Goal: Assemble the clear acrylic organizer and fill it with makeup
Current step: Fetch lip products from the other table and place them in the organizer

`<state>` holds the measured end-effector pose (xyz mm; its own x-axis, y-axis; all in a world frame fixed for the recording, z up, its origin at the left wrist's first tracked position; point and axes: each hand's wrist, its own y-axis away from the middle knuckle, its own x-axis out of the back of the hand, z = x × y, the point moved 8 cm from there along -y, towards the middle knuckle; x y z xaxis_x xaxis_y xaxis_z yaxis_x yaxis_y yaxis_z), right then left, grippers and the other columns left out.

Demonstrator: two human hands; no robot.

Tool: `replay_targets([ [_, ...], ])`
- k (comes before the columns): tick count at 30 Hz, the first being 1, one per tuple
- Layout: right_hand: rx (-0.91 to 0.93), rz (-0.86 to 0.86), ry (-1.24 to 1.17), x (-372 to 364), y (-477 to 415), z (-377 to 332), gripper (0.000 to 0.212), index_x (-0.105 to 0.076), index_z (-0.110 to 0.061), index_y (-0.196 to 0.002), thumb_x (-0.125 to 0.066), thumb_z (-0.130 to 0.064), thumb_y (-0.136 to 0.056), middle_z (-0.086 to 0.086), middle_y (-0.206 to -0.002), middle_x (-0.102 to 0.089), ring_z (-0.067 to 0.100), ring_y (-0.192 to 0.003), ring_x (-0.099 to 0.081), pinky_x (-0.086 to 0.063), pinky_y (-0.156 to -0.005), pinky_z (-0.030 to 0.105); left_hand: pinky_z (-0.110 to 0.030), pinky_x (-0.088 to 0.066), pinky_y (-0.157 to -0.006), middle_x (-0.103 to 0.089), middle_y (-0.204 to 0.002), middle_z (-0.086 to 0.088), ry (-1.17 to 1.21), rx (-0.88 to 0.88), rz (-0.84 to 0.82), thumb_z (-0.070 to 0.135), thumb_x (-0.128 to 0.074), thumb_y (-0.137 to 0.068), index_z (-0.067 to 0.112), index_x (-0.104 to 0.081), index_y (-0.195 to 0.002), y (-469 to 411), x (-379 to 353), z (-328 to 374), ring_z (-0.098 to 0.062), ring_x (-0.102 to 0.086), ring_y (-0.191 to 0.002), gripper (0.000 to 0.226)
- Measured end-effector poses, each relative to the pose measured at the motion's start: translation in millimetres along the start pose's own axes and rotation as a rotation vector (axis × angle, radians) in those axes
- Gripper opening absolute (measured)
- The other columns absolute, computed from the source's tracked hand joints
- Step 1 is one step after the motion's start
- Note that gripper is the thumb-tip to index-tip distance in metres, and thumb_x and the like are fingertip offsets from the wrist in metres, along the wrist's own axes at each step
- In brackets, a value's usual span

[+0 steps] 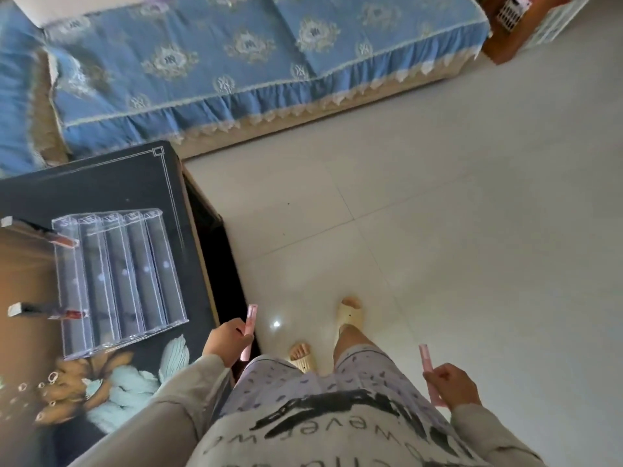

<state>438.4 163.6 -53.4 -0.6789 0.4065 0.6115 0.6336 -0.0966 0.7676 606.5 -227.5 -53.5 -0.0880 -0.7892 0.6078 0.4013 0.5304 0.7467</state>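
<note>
The clear acrylic organizer [118,281], a stepped rack with several long rows, lies on the dark table [101,183] at the left. Two dark lip-gloss tubes [50,234] [47,311] stick out of its left side. My left hand [226,342] grips a pink makeup tube [250,326] just off the table's right edge. My right hand [453,385] holds a second pink tube [428,365] out over the floor, far from the organizer.
The table top has a flower print [111,389] near me. A sofa with a blue patterned cover [236,62] runs along the back. Pale tiled floor [438,214] spreads to the right. My slippered feet [350,315] stand beside the table. A wooden cabinet [505,35] is at the top right.
</note>
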Motion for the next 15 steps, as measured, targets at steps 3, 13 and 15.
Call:
replay_targets([
  [3, 0.088, -0.037, 0.053, 16.1, -27.0, -56.9, 0.012, -0.056, -0.004, -0.08, -0.062, -0.014, -0.084, 0.013, -0.085, -0.059, 0.026, -0.079, -0.053, -0.039, -0.072, 0.027, -0.027, -0.038, -0.073, -0.069, -0.099, -0.017, 0.119, 0.067, 0.042, 0.022, -0.048, -0.09, 0.021, -0.042, -0.062, -9.6, 9.2, -1.5, -0.032, -0.062, -0.097, 0.029],
  [13, 0.477, -0.181, 0.365, 49.9, -105.4, -296.6, 0.031, -0.047, -0.012, -0.061, -0.062, -0.025, -0.085, 0.005, -0.063, -0.055, 0.021, -0.062, -0.048, -0.035, -0.053, 0.023, -0.029, -0.037, -0.07, -0.068, -0.094, -0.017, 0.43, 0.443, 0.138, 0.023, -0.048, -0.092, 0.021, -0.035, -0.055, -7.2, -0.8, -5.8, -0.033, -0.062, -0.093, 0.039],
  [15, 0.532, -0.214, 0.478, 49.5, -116.4, -335.3, 0.032, -0.046, -0.015, -0.059, -0.062, -0.025, -0.085, 0.002, -0.063, -0.054, 0.02, -0.063, -0.048, -0.034, -0.053, 0.021, -0.027, -0.036, -0.068, -0.066, -0.084, -0.015, 0.572, 0.529, 0.198, 0.022, -0.047, -0.092, 0.019, -0.039, -0.056, -1.3, -5.2, -1.1, -0.03, -0.058, -0.079, 0.037],
])
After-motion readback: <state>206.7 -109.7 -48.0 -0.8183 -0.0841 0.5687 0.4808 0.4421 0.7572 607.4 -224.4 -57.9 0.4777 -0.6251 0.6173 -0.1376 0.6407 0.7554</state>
